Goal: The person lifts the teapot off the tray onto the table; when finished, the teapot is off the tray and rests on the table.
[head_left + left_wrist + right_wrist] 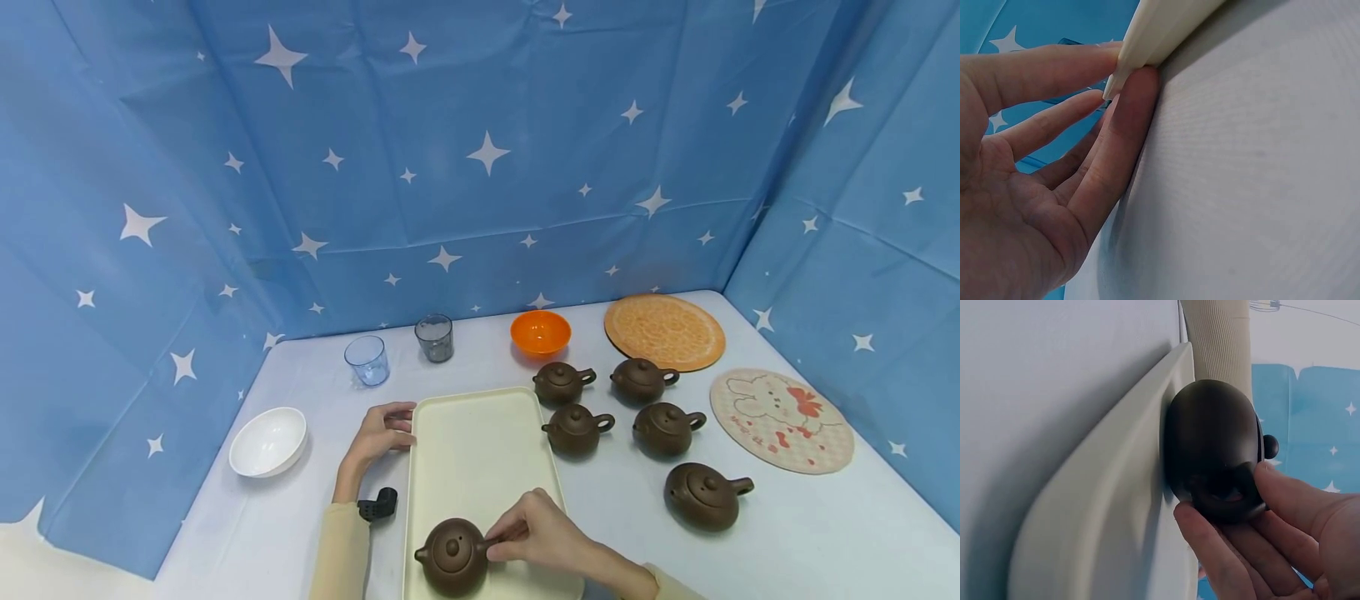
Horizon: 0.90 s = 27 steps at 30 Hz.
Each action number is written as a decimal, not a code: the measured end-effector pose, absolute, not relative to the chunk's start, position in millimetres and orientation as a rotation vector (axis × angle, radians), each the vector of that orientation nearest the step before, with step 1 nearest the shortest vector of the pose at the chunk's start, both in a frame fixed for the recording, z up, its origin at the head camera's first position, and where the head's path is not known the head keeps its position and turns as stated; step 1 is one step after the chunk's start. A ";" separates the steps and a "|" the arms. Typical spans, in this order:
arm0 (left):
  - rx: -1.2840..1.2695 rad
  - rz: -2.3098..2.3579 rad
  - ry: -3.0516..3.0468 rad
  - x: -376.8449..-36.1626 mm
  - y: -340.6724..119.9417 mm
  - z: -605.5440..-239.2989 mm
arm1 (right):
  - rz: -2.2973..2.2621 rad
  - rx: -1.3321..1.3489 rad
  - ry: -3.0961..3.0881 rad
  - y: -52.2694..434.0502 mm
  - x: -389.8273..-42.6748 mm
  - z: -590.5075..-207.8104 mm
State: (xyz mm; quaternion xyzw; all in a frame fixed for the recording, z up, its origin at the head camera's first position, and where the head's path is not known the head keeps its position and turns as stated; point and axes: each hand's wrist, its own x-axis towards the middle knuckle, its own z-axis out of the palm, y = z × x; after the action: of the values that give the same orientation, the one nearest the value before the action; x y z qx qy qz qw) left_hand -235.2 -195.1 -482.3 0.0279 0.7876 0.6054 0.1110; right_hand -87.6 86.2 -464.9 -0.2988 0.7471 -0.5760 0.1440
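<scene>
A cream tray [472,442] lies at the table's front middle. On its near end stands a brown clay teapot [452,554], spout to the left. My right hand [534,528] pinches the teapot's handle; the right wrist view shows thumb and fingers [1222,562] around the handle of the teapot [1213,444] sitting on the tray [1122,506]. My left hand [382,431] rests against the tray's far left corner, fingers nearly straight, with the fingertips [1129,94] touching the tray's edge [1160,31].
Several more brown teapots [648,417] stand to the right of the tray. Behind are an orange bowl [540,332], two small glasses [401,350] and an orange round mat [663,331]. A cartoon mat [780,419] lies right, a white bowl [268,441] left. Blue starred cloth walls the table.
</scene>
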 end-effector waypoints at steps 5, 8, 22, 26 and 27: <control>0.077 1.777 2.322 -234.6 -194.8 -481.6 | -1.661 -0.843 2.182 84.1 -86.8 -465.3; 0.075 1.781 2.321 -234.4 -194.9 -481.3 | -1.659 -0.825 2.203 83.0 -86.3 -465.7; 0.050 1.762 2.342 -234.0 -195.1 -479.6 | -1.650 -0.825 2.256 91.7 -90.4 -459.5; 0.051 1.758 2.334 -234.6 -195.7 -480.2 | -1.673 -0.819 2.250 106.0 -93.2 -452.4; 0.060 1.753 2.337 -234.6 -196.1 -480.5 | -1.673 -0.801 2.247 111.1 -94.3 -450.1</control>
State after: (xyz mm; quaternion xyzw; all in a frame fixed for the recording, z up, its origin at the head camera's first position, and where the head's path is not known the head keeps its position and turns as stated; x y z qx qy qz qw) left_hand -234.6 -196.1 -480.5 0.0205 0.7949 0.5964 0.1097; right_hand -94.3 111.1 -450.1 -0.2730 0.7662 -0.5705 0.1136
